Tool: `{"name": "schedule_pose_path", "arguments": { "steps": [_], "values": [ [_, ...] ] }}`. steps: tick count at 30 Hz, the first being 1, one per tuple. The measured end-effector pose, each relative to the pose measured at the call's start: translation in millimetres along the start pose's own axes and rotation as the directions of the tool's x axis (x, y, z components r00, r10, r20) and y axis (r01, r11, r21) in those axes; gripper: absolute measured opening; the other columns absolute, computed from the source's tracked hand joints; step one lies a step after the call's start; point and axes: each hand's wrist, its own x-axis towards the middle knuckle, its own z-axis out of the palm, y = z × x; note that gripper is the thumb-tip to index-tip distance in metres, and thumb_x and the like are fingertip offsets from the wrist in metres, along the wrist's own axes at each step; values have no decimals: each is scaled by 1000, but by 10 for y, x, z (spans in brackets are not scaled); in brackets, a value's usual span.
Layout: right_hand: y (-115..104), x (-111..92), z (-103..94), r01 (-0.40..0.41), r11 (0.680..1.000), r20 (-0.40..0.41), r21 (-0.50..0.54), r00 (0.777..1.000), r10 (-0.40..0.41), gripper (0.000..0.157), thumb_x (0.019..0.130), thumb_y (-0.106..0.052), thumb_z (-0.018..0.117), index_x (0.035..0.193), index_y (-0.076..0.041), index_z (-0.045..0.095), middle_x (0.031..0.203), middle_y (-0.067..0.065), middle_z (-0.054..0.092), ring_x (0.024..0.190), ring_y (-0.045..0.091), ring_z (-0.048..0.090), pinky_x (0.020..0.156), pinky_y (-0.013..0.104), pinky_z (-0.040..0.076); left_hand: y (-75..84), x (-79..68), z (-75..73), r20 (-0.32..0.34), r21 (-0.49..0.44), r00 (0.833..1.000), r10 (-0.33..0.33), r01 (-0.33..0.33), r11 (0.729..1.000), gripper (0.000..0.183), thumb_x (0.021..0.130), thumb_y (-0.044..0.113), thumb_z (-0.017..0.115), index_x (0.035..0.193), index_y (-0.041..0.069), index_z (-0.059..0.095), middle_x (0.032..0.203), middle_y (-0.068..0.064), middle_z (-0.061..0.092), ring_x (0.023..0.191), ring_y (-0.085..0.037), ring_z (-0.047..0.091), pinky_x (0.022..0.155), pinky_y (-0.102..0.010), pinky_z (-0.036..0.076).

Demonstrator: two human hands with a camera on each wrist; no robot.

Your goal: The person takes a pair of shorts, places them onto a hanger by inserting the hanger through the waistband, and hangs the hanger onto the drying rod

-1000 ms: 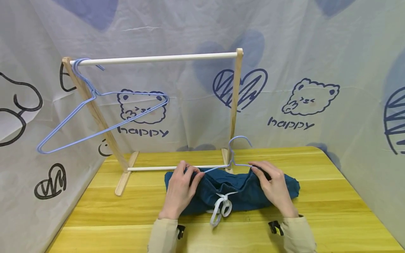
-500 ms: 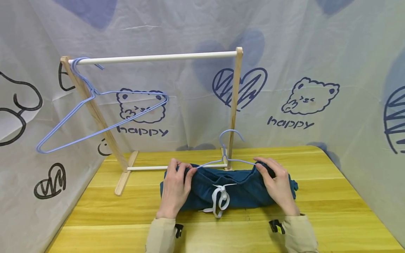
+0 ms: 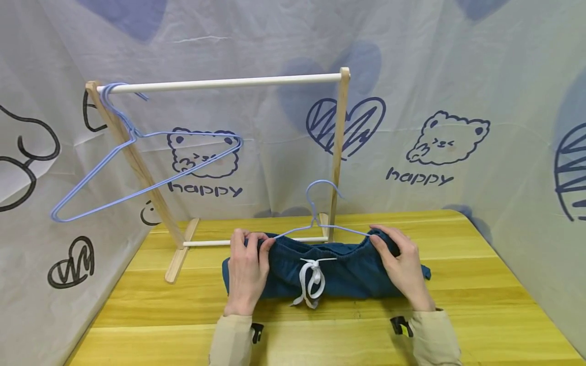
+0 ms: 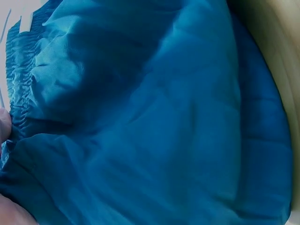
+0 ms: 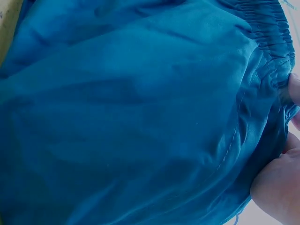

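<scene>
A pair of dark teal drawstring shorts [image 3: 352, 274] is held up by its elastic waistband over the table, with a white drawstring bow [image 3: 312, 282] at the front. A light blue wire hanger [image 3: 316, 222] has its arms tucked inside the waistband, its hook standing above; its lower part is hidden in the cloth. My left hand [image 3: 247, 274] pinches the left end of the waistband, thumb in front. At the other end my right hand [image 3: 400, 267] pinches the waistband around the hanger's right arm. Gathered elastic [image 4: 23, 89] shows up close in the left wrist view.
Behind the shorts stands a wooden rack with a white top rail [image 3: 220, 83] and pale posts [image 3: 340, 147]. Light blue hangers [image 3: 133, 133] hang at its left end. A printed cloth [image 3: 439, 61] backs the yellow wooden table [image 3: 480, 305].
Both hands have spread apart, stretching the waistband wider. The hanger has risen and shifted left, and the drawstring bow has moved left and up with the cloth.
</scene>
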Motion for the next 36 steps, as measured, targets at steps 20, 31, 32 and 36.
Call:
{"name": "schedule_pose_path", "arguments": {
  "steps": [20,31,32,36],
  "values": [
    [-52,26,-60,-88,990,-20,110,996,91,25,90,10,66,113,1,72,109,25,72,102,-14,61,91,5,46,-1,25,-67,81,-41,996,38,-35,999,18,91,26,75,97,9,72,102,-13,51,95,-28,51,68,-39,52],
    [-73,23,-50,-152,981,-15,122,988,155,23,92,7,65,114,3,71,111,26,71,102,-15,60,92,5,46,0,26,-50,159,-94,980,121,-107,990,20,93,26,73,106,12,76,104,-5,71,113,-26,62,97,-47,52],
    [-73,23,-49,-156,980,-15,122,987,159,23,92,6,65,114,3,71,112,27,71,103,-15,60,92,5,46,6,25,-49,163,-103,979,125,-109,989,20,93,25,73,107,12,75,104,-5,73,116,-27,62,100,-49,52],
    [-73,24,-42,-166,979,-22,115,985,170,22,93,5,65,114,2,72,111,27,70,103,-15,60,92,5,45,26,22,-44,165,-130,975,146,-125,984,20,93,21,72,111,10,75,103,-5,76,117,-27,65,102,-52,51]
  ]
}}
